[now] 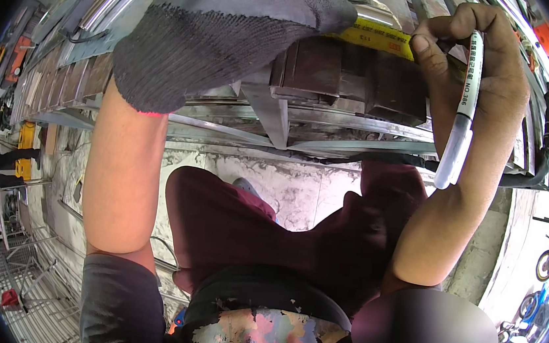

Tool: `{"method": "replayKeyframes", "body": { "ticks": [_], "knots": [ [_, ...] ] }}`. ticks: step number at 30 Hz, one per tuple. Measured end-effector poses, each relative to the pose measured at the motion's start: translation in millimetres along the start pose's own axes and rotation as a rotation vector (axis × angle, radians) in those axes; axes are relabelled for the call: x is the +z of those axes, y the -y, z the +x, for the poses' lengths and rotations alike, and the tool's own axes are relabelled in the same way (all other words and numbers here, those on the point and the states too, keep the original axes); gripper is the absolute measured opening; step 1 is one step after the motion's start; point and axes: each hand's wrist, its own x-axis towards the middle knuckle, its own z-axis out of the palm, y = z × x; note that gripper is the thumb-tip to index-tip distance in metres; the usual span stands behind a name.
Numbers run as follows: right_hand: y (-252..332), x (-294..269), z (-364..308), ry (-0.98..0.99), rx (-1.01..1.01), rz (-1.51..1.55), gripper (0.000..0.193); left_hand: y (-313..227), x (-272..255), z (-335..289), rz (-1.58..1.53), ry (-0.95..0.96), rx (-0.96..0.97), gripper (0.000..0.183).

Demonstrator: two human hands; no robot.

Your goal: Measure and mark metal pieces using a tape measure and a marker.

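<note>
My left hand (234,42), in a grey knitted work glove, is closed at the far side of the bench. Its fingertips press on the yellow blade of a tape measure (373,38), pulled out level over dark brown metal blocks (398,91). At the blade's other end is my bare right hand (491,53), its thumb and fingertips pinching the tape. A white marker pen (468,91) with a clear cap is held in the same hand and points down toward me. The tape's case cannot be made out.
A steel frame (269,115) of bars and slats carries the blocks. Metal strips (108,10) lie at the far left. A dark hose (544,154) runs along the frame's right end. Wire carts (27,273) stand at lower left, motorcycles (547,260) on the right. Another person (1,162) is at the left.
</note>
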Motion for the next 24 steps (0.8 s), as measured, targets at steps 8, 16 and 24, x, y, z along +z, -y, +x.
{"method": "replayKeyframes", "body": {
  "ticks": [8,16,24],
  "knots": [
    [-7.0,-3.5,1.4,0.029,0.010,0.085,0.033,-13.9,-3.6,7.5,0.022,0.022,-0.037,0.009],
    [-4.6,-2.2,-0.2,-0.006,0.057,0.175,0.025,-17.3,-0.6,3.0,-0.093,0.038,-0.237,0.012],
    [-14.0,-4.4,10.7,-0.145,-0.310,0.240,0.060,7.4,6.4,-4.9,-0.019,-0.088,0.096,0.015]
  ]
}}
